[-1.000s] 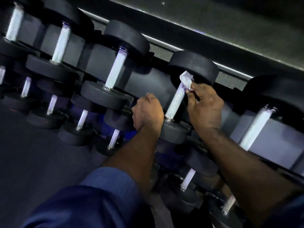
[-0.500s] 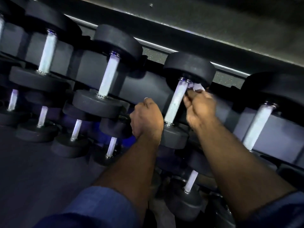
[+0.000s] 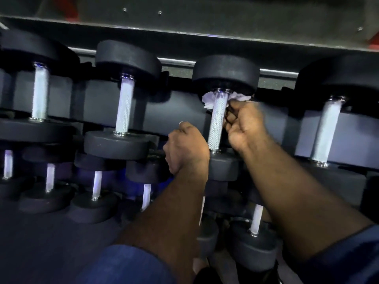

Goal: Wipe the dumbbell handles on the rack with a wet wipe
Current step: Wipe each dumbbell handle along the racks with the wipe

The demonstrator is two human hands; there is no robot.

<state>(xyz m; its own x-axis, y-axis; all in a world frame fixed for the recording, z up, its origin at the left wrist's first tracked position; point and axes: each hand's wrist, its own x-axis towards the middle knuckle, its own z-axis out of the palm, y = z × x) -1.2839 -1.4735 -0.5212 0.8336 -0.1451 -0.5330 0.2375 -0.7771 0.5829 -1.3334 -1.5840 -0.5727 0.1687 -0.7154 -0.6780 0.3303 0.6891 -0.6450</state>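
- Nearest the camera, blue sleeves [image 3: 127, 265] cover both arms, and the bare forearms reach forward to the rack [image 3: 180, 111].
- Lower-tier dumbbells [image 3: 96, 185] lie below and left of the arms. Their short handles show no wipe and no hand on them.
- Left hand [image 3: 185, 148]: fingers curled into a fist just left of the near end of the current handle [image 3: 217, 124]. What the grip closes on is hidden, so it cannot be told whether it holds anything. It probably steadies the body or the weight.
- Right hand [image 3: 246, 128]: the grip pinches the wet wipe [image 3: 207, 100], bunched at the fingertips to the right of the bar.
- The wet wipe passes behind the current handle at its far end, just under the far head, and its crumpled ends show on both sides of the bar. The knurled length below it is bare.
- Stage, as judged: one handle is in work, with the wipe at the top of its run. A pass toward the near head appears to remain.
- Neighbouring handle [image 3: 124, 105], far-left handle [image 3: 40, 93] and right-hand handle [image 3: 328, 130] stand on the same tier. No wetness or mark shows which of them are done.
- Remainder, as judged: much of the rack may still be left, the lower tier included.
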